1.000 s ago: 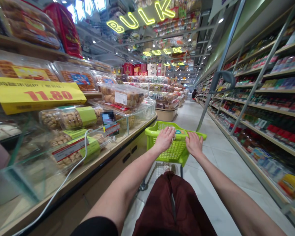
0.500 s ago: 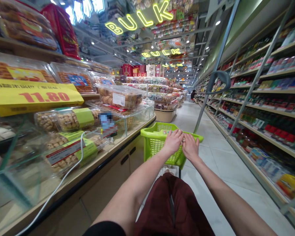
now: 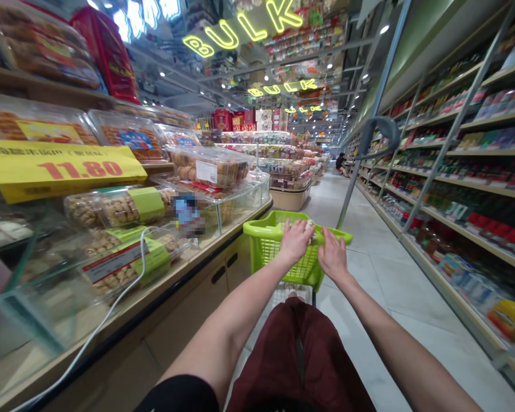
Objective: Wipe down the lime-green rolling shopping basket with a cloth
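In front of me stands a lime-green shopping basket [image 3: 266, 229] with a lattice wall. My left hand [image 3: 295, 241] is over its near rim, the fingers closed round a small whitish, crumpled-looking piece [image 3: 310, 225]. What the piece is, I cannot make out. To the right, my right hand [image 3: 333, 255] is apart from the left. Its fingers are stretched out at the basket's near right rim, and no held thing shows in them.
Left is a counter with clear packs of nuts [image 3: 120, 207], a yellow price card [image 3: 64, 171] and a white cable [image 3: 143, 257]. A metal pole [image 3: 349, 191] rises behind the basket. Stocked shelves [image 3: 467, 212] line the right side. A person [image 3: 340, 162] is low down far along the aisle.
My hands were together over the basket's rim and have come apart. The whitish piece stays with my left hand, while my right hand has drawn back slightly.
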Tool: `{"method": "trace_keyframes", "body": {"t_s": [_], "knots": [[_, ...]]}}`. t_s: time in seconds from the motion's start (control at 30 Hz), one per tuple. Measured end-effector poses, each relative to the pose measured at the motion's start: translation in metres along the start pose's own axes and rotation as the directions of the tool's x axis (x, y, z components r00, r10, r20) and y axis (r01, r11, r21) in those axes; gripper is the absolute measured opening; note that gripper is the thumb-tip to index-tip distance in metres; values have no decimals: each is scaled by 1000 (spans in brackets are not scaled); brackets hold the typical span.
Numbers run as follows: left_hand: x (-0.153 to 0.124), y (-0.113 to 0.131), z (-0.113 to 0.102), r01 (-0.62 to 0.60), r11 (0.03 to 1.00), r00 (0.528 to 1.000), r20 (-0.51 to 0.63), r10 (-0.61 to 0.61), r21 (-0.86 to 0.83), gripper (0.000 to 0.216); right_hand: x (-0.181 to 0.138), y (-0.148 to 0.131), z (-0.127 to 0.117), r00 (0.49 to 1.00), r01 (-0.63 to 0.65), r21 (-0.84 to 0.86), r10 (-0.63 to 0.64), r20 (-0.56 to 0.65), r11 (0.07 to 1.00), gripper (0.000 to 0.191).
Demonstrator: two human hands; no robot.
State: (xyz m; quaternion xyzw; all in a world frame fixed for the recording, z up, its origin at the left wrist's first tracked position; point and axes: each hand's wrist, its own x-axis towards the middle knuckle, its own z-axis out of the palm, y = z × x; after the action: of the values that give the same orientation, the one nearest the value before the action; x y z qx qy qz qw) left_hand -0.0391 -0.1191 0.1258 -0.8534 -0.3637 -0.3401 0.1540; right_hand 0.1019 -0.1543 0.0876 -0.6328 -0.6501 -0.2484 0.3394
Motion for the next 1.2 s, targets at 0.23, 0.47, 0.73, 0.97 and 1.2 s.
{"method": "trace_keyframes", "body": {"t_s": [0.23,0.47,0.73,0.97,1.2], "knots": [[-27,-47,-11,52,998,998,-39,-51,26,42,-4,9,-1,1000,7,24,-7,-7,1000,57],[-25,-40,-8,209,978,976,-55,-209,0,41,-2,1,2,1000,-25,18,25,-10,1000,58],[-21,-31,-3,-12,1000,1000,-13,12,-2,46,-4,7,-1,1000,18,-17,-18,0,1000,59],[-51,-86,-15,232,970,971,-85,-226,68,41,-4,-1,1,1000,-12,-12,12,-13,1000,57],[-21,-20,-4,-25,1000,999,-41,24,-19,43,-5,3,-1,998,61,-28,-62,-4,998,57]]}}
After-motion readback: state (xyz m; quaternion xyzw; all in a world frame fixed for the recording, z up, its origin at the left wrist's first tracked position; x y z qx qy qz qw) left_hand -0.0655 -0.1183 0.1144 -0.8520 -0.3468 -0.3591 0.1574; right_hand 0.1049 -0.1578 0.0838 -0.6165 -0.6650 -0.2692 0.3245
